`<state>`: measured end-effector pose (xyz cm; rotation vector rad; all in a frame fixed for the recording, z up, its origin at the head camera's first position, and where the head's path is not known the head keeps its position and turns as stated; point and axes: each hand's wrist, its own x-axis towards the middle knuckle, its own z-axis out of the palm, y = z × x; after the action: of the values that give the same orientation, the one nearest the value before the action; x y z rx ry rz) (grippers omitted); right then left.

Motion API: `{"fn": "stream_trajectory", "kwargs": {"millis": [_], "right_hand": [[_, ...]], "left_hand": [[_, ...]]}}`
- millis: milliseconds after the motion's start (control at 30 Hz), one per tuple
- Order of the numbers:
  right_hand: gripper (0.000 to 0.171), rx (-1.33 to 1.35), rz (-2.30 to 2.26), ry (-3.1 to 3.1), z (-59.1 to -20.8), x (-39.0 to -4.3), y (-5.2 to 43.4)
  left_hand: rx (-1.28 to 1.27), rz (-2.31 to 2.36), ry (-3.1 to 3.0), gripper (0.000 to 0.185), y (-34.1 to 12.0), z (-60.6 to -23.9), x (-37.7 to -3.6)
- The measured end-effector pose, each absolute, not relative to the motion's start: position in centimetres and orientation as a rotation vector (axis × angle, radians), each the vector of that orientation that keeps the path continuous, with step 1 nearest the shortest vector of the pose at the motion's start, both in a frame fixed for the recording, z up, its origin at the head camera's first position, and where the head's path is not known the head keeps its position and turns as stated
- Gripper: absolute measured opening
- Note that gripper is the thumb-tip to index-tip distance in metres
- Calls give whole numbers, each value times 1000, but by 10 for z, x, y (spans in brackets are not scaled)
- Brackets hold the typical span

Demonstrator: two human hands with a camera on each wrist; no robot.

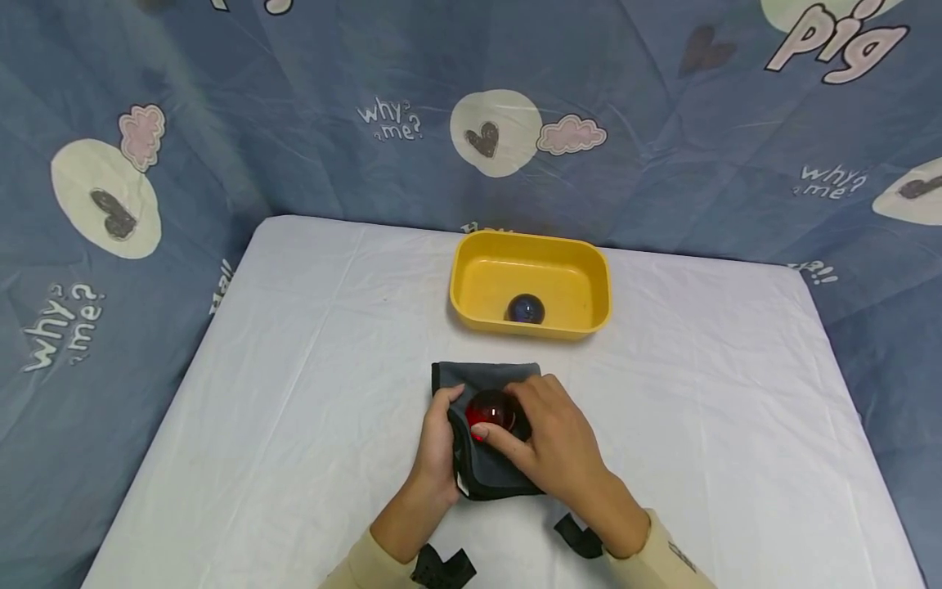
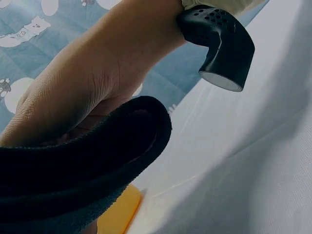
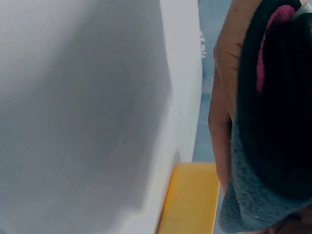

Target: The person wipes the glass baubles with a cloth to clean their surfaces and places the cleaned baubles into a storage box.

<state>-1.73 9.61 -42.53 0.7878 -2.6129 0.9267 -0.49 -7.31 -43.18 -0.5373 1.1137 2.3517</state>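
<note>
A grey cloth [image 1: 486, 379] lies on the white table in front of me, its near part folded up round a shiny red ball [image 1: 489, 411]. My left hand [image 1: 446, 409] grips the cloth's left edge, thumb on top. My right hand [image 1: 509, 420] curls over the red ball, thumb and fingers on it. Behind the cloth a dark blue ball [image 1: 526, 309] sits in a yellow tub [image 1: 478, 274]. The left wrist view shows the dark cloth fold [image 2: 83, 165] under my palm. In the right wrist view the cloth [image 3: 273, 126] fills the right side, beside the tub's rim [image 3: 192, 200].
The white-covered table [image 1: 294, 368] ends at the left, right and far sides. A blue printed sheet [image 1: 294, 98] hangs behind and around it. Black camera straps [image 1: 441, 566] sit on both wrists.
</note>
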Motion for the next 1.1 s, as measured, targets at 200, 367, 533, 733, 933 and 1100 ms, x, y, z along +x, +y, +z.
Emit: {"fn": "stream_trajectory", "kwargs": {"millis": [200, 367, 533, 733, 933, 1100], "right_hand": [[76, 896, 810, -2661, -421, -15, 98], [73, 1000, 783, -2647, -416, -15, 101], [64, 1000, 800, -2620, -416, -17, 102], [64, 961, 823, -2596, -419, -19, 99], [64, 918, 857, -2601, -420, -19, 97], [64, 884, 831, -2596, -423, -18, 96]], "left_hand": [[-511, 2388, 1086, 57, -74, -430, -7], [-531, 2380, 1087, 57, -75, -430, -7], [-525, 2357, 1108, 59, -75, -432, -5], [-531, 2344, 1142, 60, -75, -433, -5], [-516, 2343, 1150, 60, -77, -432, -7], [-506, 2326, 1145, 62, -77, -429, -5]]}}
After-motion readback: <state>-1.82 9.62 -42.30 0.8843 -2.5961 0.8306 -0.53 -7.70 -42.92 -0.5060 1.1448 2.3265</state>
